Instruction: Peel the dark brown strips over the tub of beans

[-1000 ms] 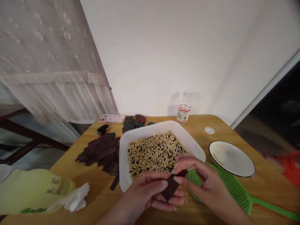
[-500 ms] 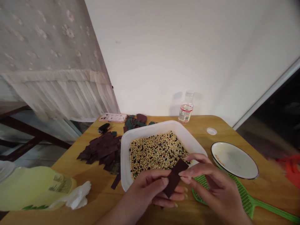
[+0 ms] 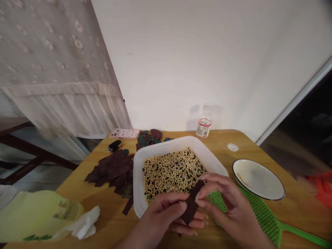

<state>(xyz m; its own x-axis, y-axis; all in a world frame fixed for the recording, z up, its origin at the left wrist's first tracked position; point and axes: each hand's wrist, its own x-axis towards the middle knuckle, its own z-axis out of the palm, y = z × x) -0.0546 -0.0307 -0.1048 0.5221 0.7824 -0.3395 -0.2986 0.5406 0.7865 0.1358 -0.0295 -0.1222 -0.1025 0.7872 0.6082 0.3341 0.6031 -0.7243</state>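
Observation:
A dark brown flat strip (image 3: 190, 209) is held in front of me at the near rim of a white plastic tub (image 3: 138, 173). My left hand (image 3: 169, 211) grips its lower end, thumb on top and fingers beneath. At the strip's upper edge, my right hand (image 3: 224, 200) pinches with thumb and fingertips. Small round beads (image 3: 171, 169), mostly cream with some black, fill the tub behind my hands. Left of the tub lies a heap of similar dark brown pieces (image 3: 114, 169). Which material the strip is made of, I cannot tell.
Right of the tub are a green mesh scoop (image 3: 264, 214), a white dark-rimmed plate (image 3: 259, 178) and a white cap (image 3: 232, 147). A clear bottle (image 3: 203, 126) stands by the wall. Phone (image 3: 124, 134), green scraps (image 3: 147, 139), yellow-green bottle (image 3: 38, 214) and crumpled tissue (image 3: 86, 223) are leftward.
The strip has tilted more between my hands, and my right fingers have shifted along its edge. The whole view has moved slightly. Both hands keep their hold.

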